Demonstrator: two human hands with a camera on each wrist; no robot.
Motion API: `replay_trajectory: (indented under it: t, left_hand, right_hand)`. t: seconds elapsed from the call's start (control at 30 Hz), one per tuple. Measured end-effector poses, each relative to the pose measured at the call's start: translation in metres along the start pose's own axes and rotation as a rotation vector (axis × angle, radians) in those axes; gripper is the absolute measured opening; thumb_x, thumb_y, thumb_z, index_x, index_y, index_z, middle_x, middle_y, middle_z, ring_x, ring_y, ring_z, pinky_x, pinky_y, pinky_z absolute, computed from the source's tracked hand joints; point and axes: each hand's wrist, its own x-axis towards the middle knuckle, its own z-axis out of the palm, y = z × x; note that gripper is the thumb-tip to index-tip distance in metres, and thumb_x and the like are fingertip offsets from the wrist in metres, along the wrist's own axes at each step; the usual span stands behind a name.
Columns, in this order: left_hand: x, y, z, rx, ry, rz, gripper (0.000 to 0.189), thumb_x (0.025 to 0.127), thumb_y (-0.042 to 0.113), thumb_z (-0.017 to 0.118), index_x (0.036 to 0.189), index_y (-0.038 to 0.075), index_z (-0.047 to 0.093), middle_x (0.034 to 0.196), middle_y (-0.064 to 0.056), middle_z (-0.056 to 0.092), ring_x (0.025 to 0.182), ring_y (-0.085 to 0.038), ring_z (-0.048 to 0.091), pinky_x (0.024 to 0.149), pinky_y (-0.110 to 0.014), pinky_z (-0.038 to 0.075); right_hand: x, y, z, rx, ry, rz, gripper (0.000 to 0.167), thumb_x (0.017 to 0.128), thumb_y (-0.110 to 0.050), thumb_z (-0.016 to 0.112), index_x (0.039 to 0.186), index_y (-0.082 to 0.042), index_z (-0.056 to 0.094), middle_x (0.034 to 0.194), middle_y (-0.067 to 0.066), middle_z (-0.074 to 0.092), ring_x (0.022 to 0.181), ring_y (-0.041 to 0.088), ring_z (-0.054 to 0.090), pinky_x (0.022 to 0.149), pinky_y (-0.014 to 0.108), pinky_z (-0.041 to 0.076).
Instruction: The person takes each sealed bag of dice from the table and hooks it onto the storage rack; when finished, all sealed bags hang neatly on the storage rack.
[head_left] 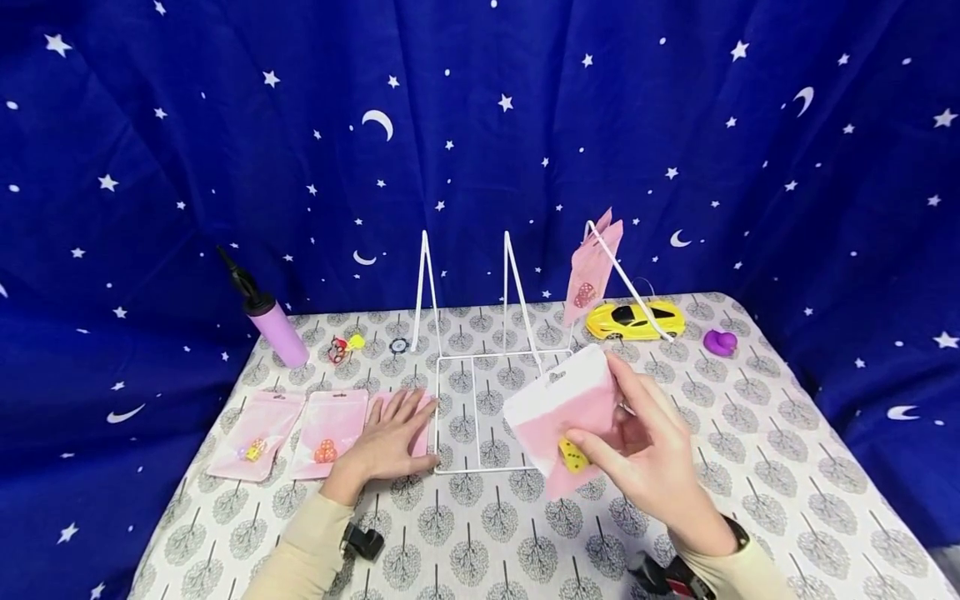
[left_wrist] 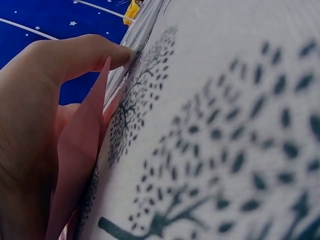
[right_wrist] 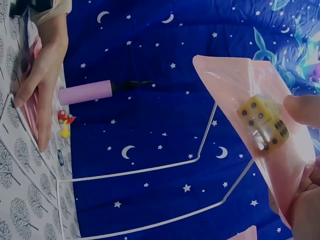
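Note:
My right hand (head_left: 652,442) holds up a pink zip pouch (head_left: 558,408) by its right side. A yellow die (head_left: 573,456) shows through the clear front, with my thumb at it. In the right wrist view the pouch (right_wrist: 225,80) is tilted, and the die shows black dots. Palm down, my left hand (head_left: 390,437) rests with spread fingers over another pink pouch (left_wrist: 80,155) on the table, hiding most of it. Between the hands stands a white wire rack (head_left: 476,417) with upright prongs. Another pink pouch (head_left: 596,267) hangs from the right prong.
Left of my left hand lie two pink pouches, one with orange dice (head_left: 326,451), one with small yellow contents (head_left: 256,450). A purple pump (head_left: 283,335), small red and yellow toys (head_left: 339,348) and a round disc (head_left: 399,345) are behind. A yellow car (head_left: 622,321) and purple duck (head_left: 720,342) stand back right.

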Motion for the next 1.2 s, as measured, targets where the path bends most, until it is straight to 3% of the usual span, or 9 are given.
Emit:
replay_trajectory:
  t: [0.17,0.33,0.43,0.63,0.77,0.97,1.2]
  left_hand:
    - [0.000,0.000,0.001,-0.003,0.008,0.000,0.095,0.082,0.073,0.053,0.157,0.026,0.019,0.164,-0.008,0.011,0.150,-0.037,0.009,0.117,-0.066,0.005]
    - [0.001,-0.002,0.002,0.002,0.012,0.007,0.095,0.082,0.074,0.052,0.157,0.026,0.019,0.164,-0.008,0.012,0.150,-0.037,0.010,0.117,-0.066,0.005]
    - [0.001,-0.002,0.001,-0.004,0.019,0.012,0.095,0.082,0.074,0.053,0.157,0.026,0.020,0.164,-0.008,0.013,0.150,-0.037,0.010,0.117,-0.066,0.004]
    - [0.001,-0.002,0.001,-0.003,0.017,0.009,0.095,0.082,0.074,0.053,0.157,0.026,0.019,0.164,-0.008,0.012,0.150,-0.037,0.010,0.117,-0.066,0.004]
    - [0.001,-0.002,0.002,-0.008,0.015,0.007,0.095,0.082,0.073,0.053,0.157,0.025,0.019,0.164,-0.008,0.012,0.150,-0.037,0.010,0.117,-0.066,0.003]
    - [0.001,-0.002,0.002,-0.004,0.008,0.006,0.094,0.083,0.073,0.053,0.157,0.026,0.018,0.164,-0.007,0.009,0.150,-0.037,0.008,0.117,-0.065,0.003]
    - [0.001,-0.002,0.003,-0.004,0.008,0.001,0.095,0.082,0.074,0.053,0.157,0.026,0.019,0.165,-0.006,0.009,0.150,-0.036,0.008,0.117,-0.066,0.004]
  right_hand:
    - [0.011,-0.003,0.006,-0.194,0.009,0.010,0.081,0.085,-0.038,0.073,0.132,0.020,0.044,0.093,0.022,0.056,0.071,0.008,0.048,0.048,0.011,0.046]
    - [0.013,-0.001,0.009,-0.244,0.020,0.039,0.081,0.085,-0.043,0.072,0.133,0.017,0.047,0.091,0.020,0.057,0.064,0.008,0.046,0.044,0.012,0.041]
    - [0.010,0.005,0.009,-0.204,0.019,0.059,0.080,0.082,-0.036,0.077,0.135,0.016,0.046,0.093,0.020,0.056,0.068,0.009,0.048,0.046,0.011,0.043]
    - [0.001,0.017,0.011,-0.163,0.015,0.100,0.082,0.071,-0.009,0.084,0.138,0.013,0.044,0.103,0.023,0.058,0.086,0.008,0.057,0.063,0.012,0.055]
    - [-0.001,0.022,0.014,-0.186,0.026,0.114,0.084,0.067,-0.002,0.084,0.139,0.012,0.044,0.102,0.022,0.058,0.082,0.006,0.056,0.057,0.010,0.052]
    - [0.005,0.019,0.021,-0.126,0.037,0.160,0.090,0.058,0.022,0.077,0.140,0.013,0.041,0.103,0.025,0.054,0.086,0.006,0.056,0.066,0.011,0.055]
    - [0.004,0.042,0.026,-0.087,0.077,0.201,0.089,0.062,0.023,0.076,0.143,0.007,0.042,0.112,0.024,0.054,0.091,0.009,0.057,0.073,0.016,0.057]
